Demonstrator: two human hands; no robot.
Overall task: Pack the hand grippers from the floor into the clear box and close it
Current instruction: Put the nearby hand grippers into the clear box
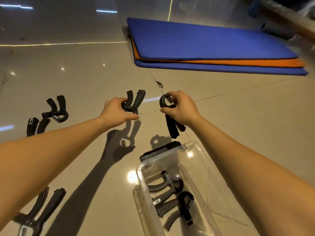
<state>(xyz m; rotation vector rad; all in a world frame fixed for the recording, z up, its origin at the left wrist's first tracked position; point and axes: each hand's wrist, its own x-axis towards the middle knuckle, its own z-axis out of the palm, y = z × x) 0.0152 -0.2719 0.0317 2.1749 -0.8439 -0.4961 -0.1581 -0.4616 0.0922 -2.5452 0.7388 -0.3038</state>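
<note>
The box is standing open on the floor, low and right of centre, between the two forearms. Two packed grippers are lying in it side by side, and its far end is showing bare. Just behind the far wall a dark slab is lying. It may be the lid, but I cannot tell.

Both hands are working apart, beyond the box and above the floor, as their shadows are suggesting. The right hand is gripping a ring gripper by its coil end, with the handles hanging down toward the box. The left hand is pinching a forked gripper at its spring end, with the handles pointing away.

The step in hand is, I think, bringing these two into the box. To do it well, the person should be laying each one flat in the bare part, handles along the long side, so that nothing is rising above the rim and the lid can close.

Three loose grippers are waiting on the left. Mats are lying far behind.
</note>
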